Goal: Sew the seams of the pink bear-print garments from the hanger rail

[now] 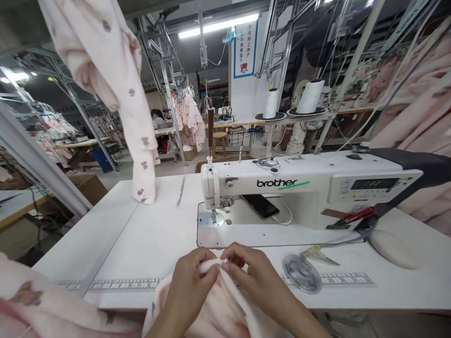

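A fold of pale pink fabric [210, 266] is pinched up between the left hand [190, 281] and the right hand [250, 277], just over the near edge of the table. Both hands are closed on it, fingertips brought close together, and the pinch appears to be thumb against forefinger, though the fingers partly hide it. The rest of the cloth hangs from the hands over the edge. The fold is kept small and held up off the table, so that the grip is well placed for keeping the layers even.

Ahead of the hands stands a white Brother sewing machine [282, 188], its presser foot [213, 217] near the fold, and a smartphone [257, 206] lies under its arm. The white sewing table [148, 239] carries a printed measuring scale [331, 280] and, right of the hands, a clear plastic disc [301, 273]. A printed pink garment [105, 80] hangs down to the table at the left, with its lower end resting on the top. More pink cloth [35, 300] lies at the lower left, close to the left forearm. Two white thread cones [310, 96] stand behind the machine.
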{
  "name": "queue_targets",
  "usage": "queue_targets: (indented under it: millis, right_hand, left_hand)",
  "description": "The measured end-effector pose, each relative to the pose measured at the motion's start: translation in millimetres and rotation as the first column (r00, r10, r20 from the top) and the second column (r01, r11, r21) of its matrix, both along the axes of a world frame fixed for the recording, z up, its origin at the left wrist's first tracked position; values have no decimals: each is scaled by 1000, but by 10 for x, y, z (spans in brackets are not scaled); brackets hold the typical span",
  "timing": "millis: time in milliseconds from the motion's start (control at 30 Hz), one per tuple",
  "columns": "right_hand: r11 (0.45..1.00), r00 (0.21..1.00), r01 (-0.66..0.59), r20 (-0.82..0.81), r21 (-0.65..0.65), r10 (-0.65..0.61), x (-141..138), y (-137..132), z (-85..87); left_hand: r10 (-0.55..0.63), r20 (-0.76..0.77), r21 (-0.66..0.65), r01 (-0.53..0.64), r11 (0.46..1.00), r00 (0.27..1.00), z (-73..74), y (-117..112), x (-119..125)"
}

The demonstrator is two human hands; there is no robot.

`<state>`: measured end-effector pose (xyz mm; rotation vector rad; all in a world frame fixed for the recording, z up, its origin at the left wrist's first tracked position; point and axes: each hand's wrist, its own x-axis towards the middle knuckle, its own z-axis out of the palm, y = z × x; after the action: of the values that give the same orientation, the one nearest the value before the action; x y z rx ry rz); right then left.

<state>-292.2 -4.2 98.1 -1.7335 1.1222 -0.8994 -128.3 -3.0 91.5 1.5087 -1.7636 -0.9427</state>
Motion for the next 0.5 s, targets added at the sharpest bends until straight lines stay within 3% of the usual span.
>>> queue_targets:
  millis: [133,200,233,300,367,400,500]
  right_hand:
    - [996,993,-80,-89,25,82,-74,-71,16]
    - [970,982,-186,2,158,188,-100,-168,15]
    - [932,967,-255,91,258,239,-98,-223,0]
    - [803,912,-395,293,446,286,-59,-319,-74]
    - [669,862,-488,430,561,269,18,-366,-203]
    - [630,851,-503,468,592,239,62,-368,-279]
    - [621,837,-492,527,610,145,160,-314,-460]
  left_hand:
    - [-132,72,-39,135,990,989,-2,3,29]
    - [-241,177,-103,261,960,954,6,14,70]
    - [-278,213,-143,311,940,937,4,23,93]
    - [-302,216,-229,349,909,928,-16,50,129]
    - [-278,153,-295,312,903,948,-52,84,145]
    - [-268,120,-309,293,905,956,-72,102,145]
    - [-234,12,-278,228,933,972,-133,139,128]
